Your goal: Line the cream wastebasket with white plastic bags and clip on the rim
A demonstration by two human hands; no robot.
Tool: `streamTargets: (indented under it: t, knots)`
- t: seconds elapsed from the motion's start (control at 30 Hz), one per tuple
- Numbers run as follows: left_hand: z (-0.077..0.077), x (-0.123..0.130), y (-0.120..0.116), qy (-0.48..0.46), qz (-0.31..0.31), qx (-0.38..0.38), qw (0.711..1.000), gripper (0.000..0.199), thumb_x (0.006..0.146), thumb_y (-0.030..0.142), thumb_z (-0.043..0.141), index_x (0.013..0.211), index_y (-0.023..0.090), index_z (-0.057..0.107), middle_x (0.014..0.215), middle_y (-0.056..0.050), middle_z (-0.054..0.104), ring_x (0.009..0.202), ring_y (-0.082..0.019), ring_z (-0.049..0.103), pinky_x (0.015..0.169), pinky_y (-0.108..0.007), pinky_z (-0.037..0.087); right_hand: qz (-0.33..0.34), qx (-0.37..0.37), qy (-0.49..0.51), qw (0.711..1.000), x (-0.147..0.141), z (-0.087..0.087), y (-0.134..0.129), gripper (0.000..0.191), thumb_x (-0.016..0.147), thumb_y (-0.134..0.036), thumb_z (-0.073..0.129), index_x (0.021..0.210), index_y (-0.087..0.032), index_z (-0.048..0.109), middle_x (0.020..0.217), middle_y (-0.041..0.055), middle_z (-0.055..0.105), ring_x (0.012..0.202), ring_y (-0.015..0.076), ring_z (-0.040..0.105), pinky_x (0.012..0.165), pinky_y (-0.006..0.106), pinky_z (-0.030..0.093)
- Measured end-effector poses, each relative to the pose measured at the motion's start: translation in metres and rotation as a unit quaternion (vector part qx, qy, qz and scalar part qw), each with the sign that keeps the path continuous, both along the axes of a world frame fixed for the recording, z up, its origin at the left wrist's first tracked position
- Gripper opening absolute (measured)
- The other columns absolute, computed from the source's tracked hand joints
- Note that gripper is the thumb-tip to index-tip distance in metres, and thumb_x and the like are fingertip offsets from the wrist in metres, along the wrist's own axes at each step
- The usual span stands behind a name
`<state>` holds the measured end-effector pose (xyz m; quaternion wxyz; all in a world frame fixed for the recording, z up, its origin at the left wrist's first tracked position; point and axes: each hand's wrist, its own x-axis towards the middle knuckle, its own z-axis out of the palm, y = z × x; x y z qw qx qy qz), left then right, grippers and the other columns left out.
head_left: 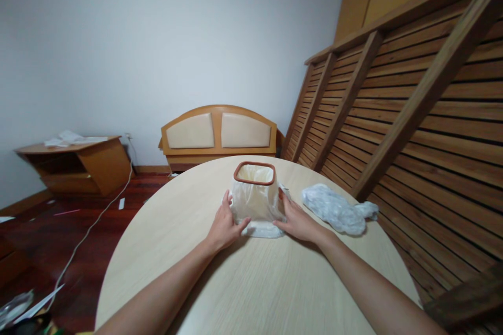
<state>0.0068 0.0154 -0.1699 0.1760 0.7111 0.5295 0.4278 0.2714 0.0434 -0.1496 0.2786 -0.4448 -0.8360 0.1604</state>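
Observation:
A small trash bin (255, 201) stands upright on the round table, with a brown ring (254, 182) around its mouth. A translucent white plastic bag (269, 196) lines it and hangs down over the outside, bunching near the base. My left hand (226, 225) cups the bin's left side, thumb at the lower front. On the opposite side, my right hand (296, 219) presses against the bag-covered wall, its thumb also low at the front. The far fingers of both hands are partly hidden. Right of my right hand lies a crumpled plastic bag (334, 208).
The round pale table (157, 251) extends beneath my forearms. Slatted wooden panels (393, 141) lean close along its right side. Behind it stands a padded headboard (218, 131). A low cabinet (78, 167) and a white cable (94, 222) are at the left.

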Motion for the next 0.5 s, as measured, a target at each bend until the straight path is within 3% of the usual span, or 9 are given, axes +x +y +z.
streamTargets:
  t: [0.1, 0.2, 0.37, 0.5]
  knots:
    - [0.009, 0.000, 0.007, -0.046, -0.004, 0.024, 0.999, 0.101, 0.086, 0.043, 0.065, 0.154, 0.018, -0.005, 0.158, -0.026, 0.025, 0.144, -0.034, 0.035, 0.115, -0.056, 0.033, -0.037, -0.052, 0.028, 0.998, -0.002, 0.008, -0.005, 0.123, 0.075, -0.051, 0.074, 0.158, -0.018, -0.011, 0.164, 0.0225, 0.013, 0.151, 0.0328, 0.018, 0.121, 0.052, 0.021]
    - [0.030, -0.001, 0.017, -0.084, -0.041, 0.055, 0.994, 0.099, 0.087, 0.046, 0.064, 0.154, 0.023, -0.005, 0.162, -0.024, 0.013, 0.148, -0.034, 0.028, 0.117, -0.056, 0.028, -0.052, -0.044, 0.086, 0.994, -0.014, 0.023, -0.006, 0.129, 0.072, -0.062, 0.074, 0.157, -0.022, -0.014, 0.165, 0.0192, 0.008, 0.152, 0.0311, 0.015, 0.122, 0.051, 0.019]
    - [0.071, -0.002, 0.046, -0.145, -0.105, 0.090, 0.980, 0.097, 0.086, 0.049, 0.066, 0.154, 0.026, 0.000, 0.163, -0.021, 0.011, 0.150, -0.034, 0.023, 0.119, -0.056, 0.024, -0.048, -0.011, 0.200, 0.979, -0.039, 0.060, 0.015, 0.128, 0.072, -0.067, 0.072, 0.157, -0.018, -0.010, 0.165, 0.0196, 0.005, 0.153, 0.0302, 0.010, 0.122, 0.049, 0.016]
    - [0.078, -0.001, 0.067, -0.175, -0.153, 0.043, 0.972, 0.114, 0.078, 0.051, 0.076, 0.154, 0.027, -0.006, 0.163, -0.024, 0.011, 0.150, -0.035, 0.020, 0.118, -0.057, 0.025, -0.005, -0.028, 0.256, 0.966, -0.050, 0.070, 0.038, 0.134, 0.070, -0.069, 0.073, 0.156, -0.017, -0.015, 0.165, 0.0208, 0.005, 0.152, 0.0306, 0.012, 0.122, 0.048, 0.018]
